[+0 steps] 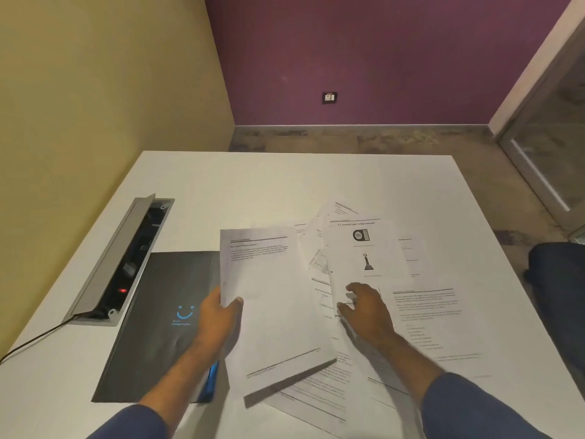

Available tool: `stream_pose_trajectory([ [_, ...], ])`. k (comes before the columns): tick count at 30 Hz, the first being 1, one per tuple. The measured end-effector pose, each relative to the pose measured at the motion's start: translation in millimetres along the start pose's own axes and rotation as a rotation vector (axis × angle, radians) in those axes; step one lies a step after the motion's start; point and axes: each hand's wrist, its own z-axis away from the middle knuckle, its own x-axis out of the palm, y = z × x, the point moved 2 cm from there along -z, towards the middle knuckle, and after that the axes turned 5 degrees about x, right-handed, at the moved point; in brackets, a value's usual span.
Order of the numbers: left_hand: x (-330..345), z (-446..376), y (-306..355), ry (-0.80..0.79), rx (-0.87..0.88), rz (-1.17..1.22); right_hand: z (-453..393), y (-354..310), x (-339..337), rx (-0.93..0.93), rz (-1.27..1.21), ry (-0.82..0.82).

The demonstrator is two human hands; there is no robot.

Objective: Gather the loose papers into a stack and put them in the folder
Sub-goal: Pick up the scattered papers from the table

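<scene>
Several printed white papers [421, 315] lie scattered and overlapping on the right half of the white table [285, 182]. My left hand [218, 315] grips the left edge of a small stack of sheets [272, 305], lifted a little off the table. My right hand [367, 308] pinches the lower edge of a sheet with two pictures and a heading [364, 248], which is raised off the pile. A black folder [158, 324] with a blue smiley logo lies shut on the table, left of the papers and partly under my left forearm.
An open grey cable box [120, 261] with a red light is set into the table at the left, and a black cable [34, 340] runs from it. A dark chair or seat [557, 280] shows past the table's right edge.
</scene>
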Motion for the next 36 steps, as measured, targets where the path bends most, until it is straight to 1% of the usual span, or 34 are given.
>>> stream_pose_trajectory([
  [3, 1, -1, -5, 0.012, -0.022, 0.001, -10, -7, 17, -0.004, 0.229, -0.001],
  [6, 4, 0, -9, -0.01, -0.058, -0.002, -14, -10, 33, -0.014, 0.439, 0.001],
  [11, 12, 0, -20, -0.027, -0.153, 0.071, -19, -9, 49, -0.06, 0.672, 0.026],
  [14, 18, 2, -24, -0.044, -0.222, 0.148, -23, -10, 51, -0.075, 0.755, 0.003],
  [16, 21, 2, -27, -0.047, -0.236, 0.163, -22, -14, 47, -0.04, 0.668, -0.001],
  [18, 22, 3, -27, -0.057, -0.25, 0.171, -17, -19, 40, -0.018, 0.419, 0.065],
  [20, 21, 2, -26, -0.068, -0.249, 0.148, -6, -23, 37, -0.1, 0.126, 0.117],
  [22, 20, 2, -25, -0.09, -0.234, 0.096, 10, -28, 39, -0.209, -0.094, 0.086],
  [24, 23, 4, -24, -0.12, -0.233, 0.079, 29, -32, 45, -0.259, -0.2, -0.025],
  [26, 27, 6, -22, -0.165, -0.254, 0.08, 44, -34, 54, -0.293, -0.215, -0.15],
  [28, 31, 9, -20, -0.218, -0.256, 0.072, 58, -38, 60, -0.36, -0.159, -0.237],
  [32, 38, 21, -13, -0.284, -0.229, 0.117, 76, -46, 66, -0.503, -0.075, -0.315],
  [34, 40, 31, -5, -0.313, -0.21, 0.099, 83, -47, 68, -0.546, 0.01, -0.37],
  [36, 43, 37, -2, -0.318, -0.17, 0.058, 88, -48, 67, -0.589, 0.079, -0.388],
])
